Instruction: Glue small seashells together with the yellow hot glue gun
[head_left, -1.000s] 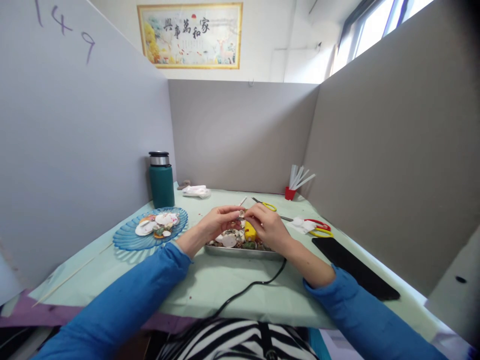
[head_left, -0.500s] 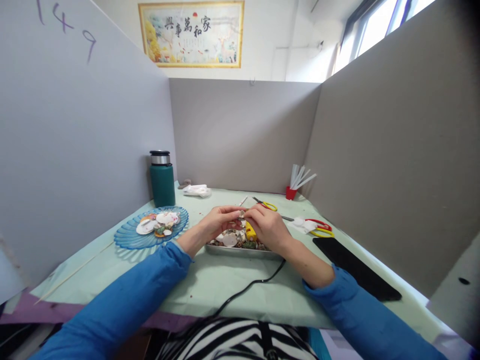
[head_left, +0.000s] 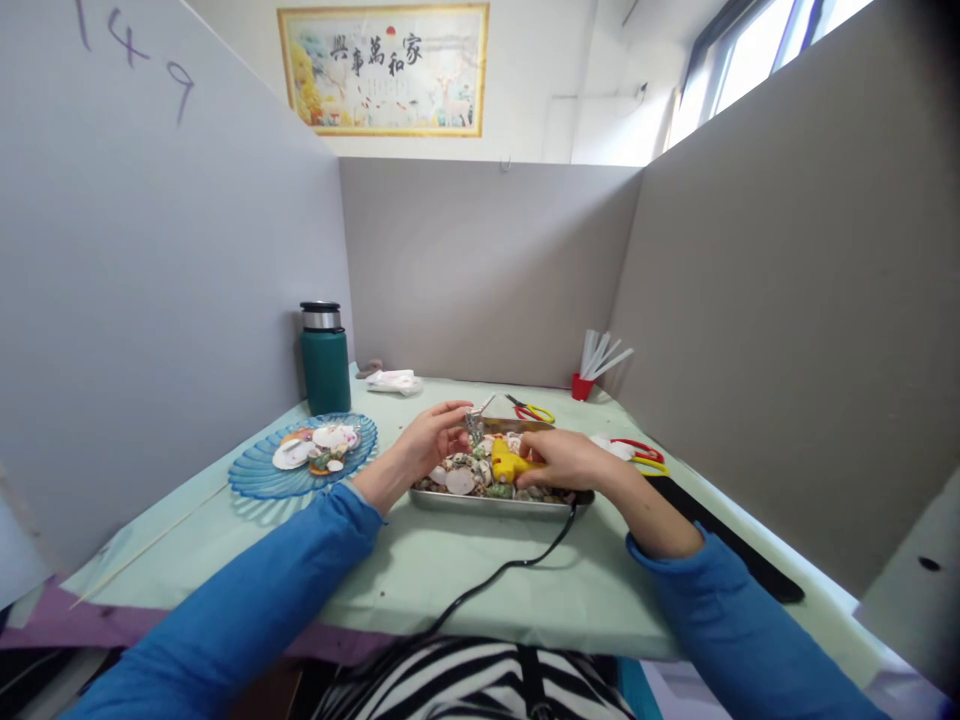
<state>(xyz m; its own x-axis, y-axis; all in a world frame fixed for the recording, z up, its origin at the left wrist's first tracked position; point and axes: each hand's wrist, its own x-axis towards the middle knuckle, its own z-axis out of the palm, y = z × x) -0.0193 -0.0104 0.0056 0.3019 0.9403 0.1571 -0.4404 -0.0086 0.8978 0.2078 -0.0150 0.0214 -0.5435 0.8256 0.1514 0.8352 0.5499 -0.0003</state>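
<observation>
The left hand (head_left: 431, 440) pinches a small shell piece (head_left: 474, 427) between thumb and fingertips, above the far left part of the metal tray (head_left: 487, 506). The right hand (head_left: 570, 465) has its grip around the handle of a yellow glue gun (head_left: 504, 462), which lies in the tray among loose shells (head_left: 460, 483).

The likeliest trouble is a slip on the left: the piece is tiny and held only by its edge, so a small shift of the fingers could drop it among shells of similar colour, where it would be hard to find. Squeezing harder might chip it or flick it away.

On the right, the gun sits low in the heap; a careless lift could drag shells with it or knock some over the rim. If its nozzle is hot, which cannot be seen, the left fingers are near enough to be burned should the gun swing their way.

The black cord (head_left: 517, 566) crosses the tray's near right rim and runs over the surface (head_left: 615, 580) towards the person's lap. A forearm or knee catching it could tug the gun or tip the tray.

The shells on the blue plate (head_left: 247, 472), just beyond the left sleeve (head_left: 300, 560), could be jarred if that elbow swings outward.
</observation>
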